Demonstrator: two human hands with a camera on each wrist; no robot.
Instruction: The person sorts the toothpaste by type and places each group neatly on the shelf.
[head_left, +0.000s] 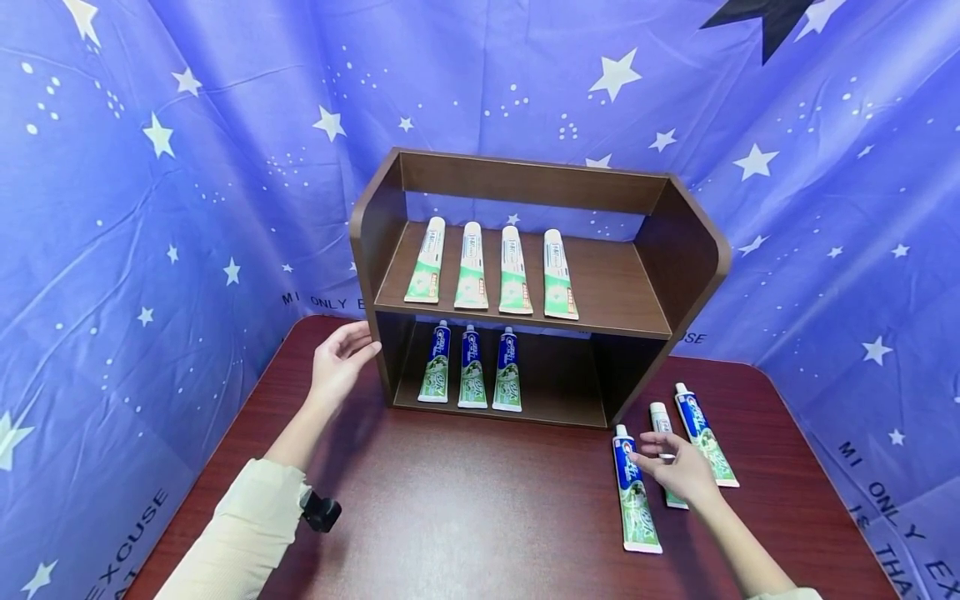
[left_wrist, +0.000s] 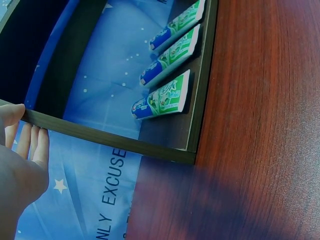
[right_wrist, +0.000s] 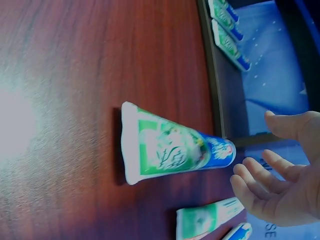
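My left hand point(head_left: 341, 358) holds the front edge of the left side panel of a brown two-tier shelf point(head_left: 525, 185); in the left wrist view its thumb lies over the edge, fingers at the outer face. Several white-and-green toothpaste tubes point(head_left: 513, 271) lie in a row on the upper tier. Three blue-and-green toothpaste tubes point(head_left: 472, 367) lie on the lower one. My right hand point(head_left: 686, 475) hovers, fingers spread, near the cap end of a blue-and-green toothpaste tube point(right_wrist: 175, 150) on the table. Beneath it, a white-and-green tube point(head_left: 660, 417) is partly hidden.
Another blue-and-green toothpaste tube point(head_left: 705, 437) lies farther right on the reddish-brown wooden table point(head_left: 450, 500). Blue star-printed cloth point(head_left: 247, 167) hangs behind and at both sides. A black device point(head_left: 321, 511) is worn at the left wrist.
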